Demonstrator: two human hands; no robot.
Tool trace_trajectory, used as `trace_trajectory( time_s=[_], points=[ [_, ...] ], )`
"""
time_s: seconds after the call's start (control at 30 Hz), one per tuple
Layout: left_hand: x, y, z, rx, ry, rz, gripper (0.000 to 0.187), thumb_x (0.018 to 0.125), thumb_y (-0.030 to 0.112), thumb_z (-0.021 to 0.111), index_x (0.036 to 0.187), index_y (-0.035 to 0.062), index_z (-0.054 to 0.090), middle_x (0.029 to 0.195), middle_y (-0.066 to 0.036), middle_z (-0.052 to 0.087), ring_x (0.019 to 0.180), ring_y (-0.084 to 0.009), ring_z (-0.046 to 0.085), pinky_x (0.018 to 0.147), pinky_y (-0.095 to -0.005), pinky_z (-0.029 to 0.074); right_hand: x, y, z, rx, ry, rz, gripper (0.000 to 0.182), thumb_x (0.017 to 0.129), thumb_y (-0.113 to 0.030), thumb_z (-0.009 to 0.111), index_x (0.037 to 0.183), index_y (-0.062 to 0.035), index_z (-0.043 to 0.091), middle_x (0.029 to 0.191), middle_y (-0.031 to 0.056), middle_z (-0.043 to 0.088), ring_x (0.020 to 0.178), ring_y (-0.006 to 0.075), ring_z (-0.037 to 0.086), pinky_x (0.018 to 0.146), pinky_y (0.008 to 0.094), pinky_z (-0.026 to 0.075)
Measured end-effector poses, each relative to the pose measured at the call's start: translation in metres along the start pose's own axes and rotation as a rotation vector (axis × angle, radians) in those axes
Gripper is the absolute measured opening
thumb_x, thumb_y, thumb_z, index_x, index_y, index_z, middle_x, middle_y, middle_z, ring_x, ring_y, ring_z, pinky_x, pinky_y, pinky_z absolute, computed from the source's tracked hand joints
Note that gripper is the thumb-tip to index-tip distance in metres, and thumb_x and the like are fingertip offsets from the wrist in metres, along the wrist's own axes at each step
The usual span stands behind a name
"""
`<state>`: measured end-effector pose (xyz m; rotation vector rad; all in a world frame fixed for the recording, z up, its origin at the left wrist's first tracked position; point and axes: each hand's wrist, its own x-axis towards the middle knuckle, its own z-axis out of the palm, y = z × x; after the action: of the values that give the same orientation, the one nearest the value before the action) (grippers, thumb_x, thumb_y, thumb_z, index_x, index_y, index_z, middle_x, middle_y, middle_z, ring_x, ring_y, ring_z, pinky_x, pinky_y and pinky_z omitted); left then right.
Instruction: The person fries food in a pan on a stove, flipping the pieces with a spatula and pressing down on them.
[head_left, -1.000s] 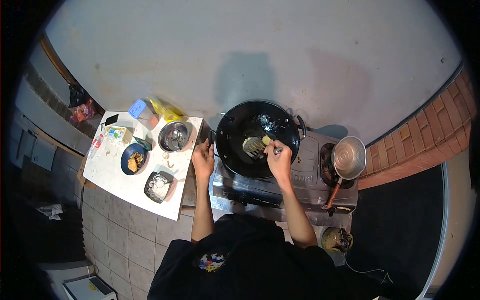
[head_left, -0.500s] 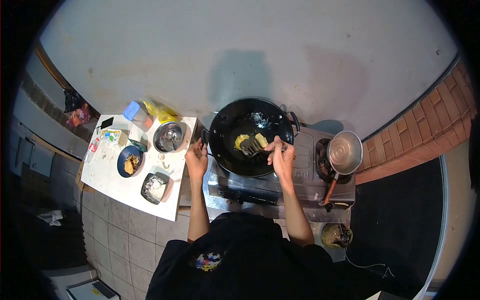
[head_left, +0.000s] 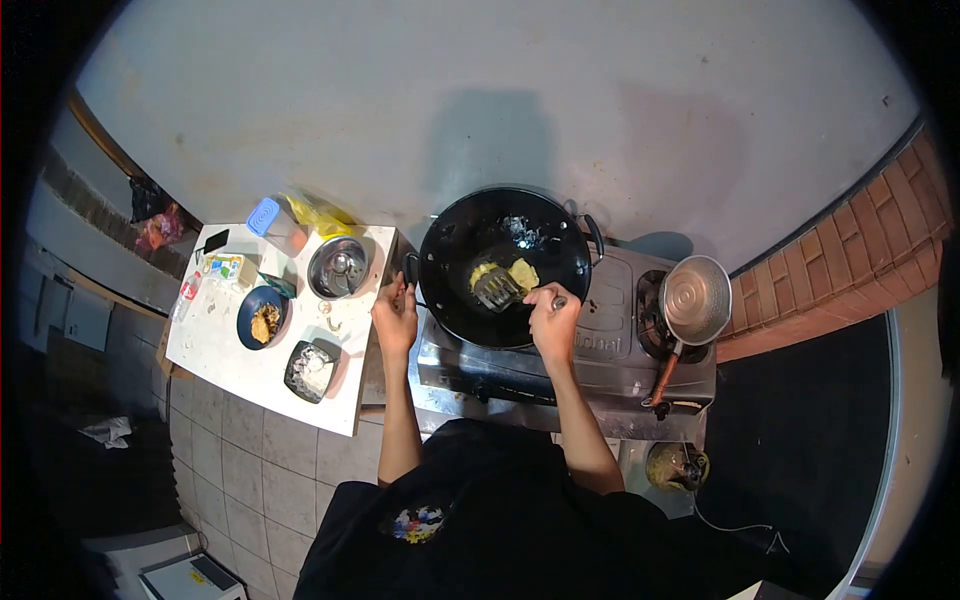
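A black wok stands on the left burner of the stove. Yellowish food pieces lie in its bottom, with some glossy oil beside them. My right hand grips the handle of a dark slotted spatula, whose blade lies over part of the food and hides it. At the wok's left side, my left hand is closed around the side handle, its fingertips partly hidden.
To the right, a saucepan sits on the other burner of the steel stove. On the white table are a metal bowl, a blue bowl with fried food, a dark bowl of white powder and a blue-lidded container.
The spatula blade has shifted slightly left and flattened against the food; my right hand has turned and moved down a little. My left hand stays at the wok handle. The view has shifted slightly.
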<state>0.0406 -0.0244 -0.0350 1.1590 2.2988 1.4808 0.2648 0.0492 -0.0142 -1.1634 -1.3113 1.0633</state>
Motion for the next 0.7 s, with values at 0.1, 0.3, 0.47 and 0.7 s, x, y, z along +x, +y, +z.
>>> trace_trajectory(
  time_s=[0.1,0.3,0.47,0.7],
  points=[
    [-0.001,-0.004,0.001,-0.054,-0.014,-0.009,0.033,0.087,0.006,0.065,0.118,-0.0047,0.062,0.096,-0.018,0.067,0.085,-0.0208,0.066,0.077,-0.0308,0.051,-0.002,-0.001,0.001,-0.061,-0.009,-0.120,0.023,0.084,-0.007,0.048,0.067,0.0047,0.060,0.060,0.0141,0.060,0.058,0.0207,0.060,0.057,0.0331,0.044],
    [-0.003,-0.003,0.001,-0.055,-0.007,-0.026,0.032,0.087,0.005,0.064,0.117,-0.0056,0.062,0.095,-0.018,0.067,0.087,-0.0211,0.066,0.077,-0.0310,0.052,0.003,-0.005,0.003,-0.088,-0.055,-0.140,0.019,0.082,-0.005,0.051,0.067,0.0053,0.058,0.062,0.0184,0.060,0.057,0.0257,0.061,0.057,0.0346,0.045],
    [-0.002,-0.005,0.001,-0.008,-0.014,-0.001,0.033,0.087,0.006,0.065,0.118,-0.0052,0.062,0.093,-0.018,0.067,0.085,-0.0206,0.066,0.078,-0.0314,0.051,0.014,-0.010,0.001,-0.126,-0.097,-0.148,0.018,0.081,-0.005,0.052,0.069,0.0060,0.059,0.062,0.0187,0.060,0.057,0.0251,0.061,0.056,0.0354,0.045],
    [0.002,-0.009,-0.001,-0.066,-0.036,0.026,0.034,0.087,0.008,0.066,0.118,-0.0057,0.061,0.090,-0.015,0.067,0.080,-0.0177,0.063,0.076,-0.0302,0.050,0.021,-0.026,-0.018,-0.002,-0.264,-0.022,0.020,0.087,-0.006,0.051,0.072,0.0044,0.059,0.065,0.0121,0.063,0.052,0.0130,0.057,0.047,0.0288,0.044]
  ],
)
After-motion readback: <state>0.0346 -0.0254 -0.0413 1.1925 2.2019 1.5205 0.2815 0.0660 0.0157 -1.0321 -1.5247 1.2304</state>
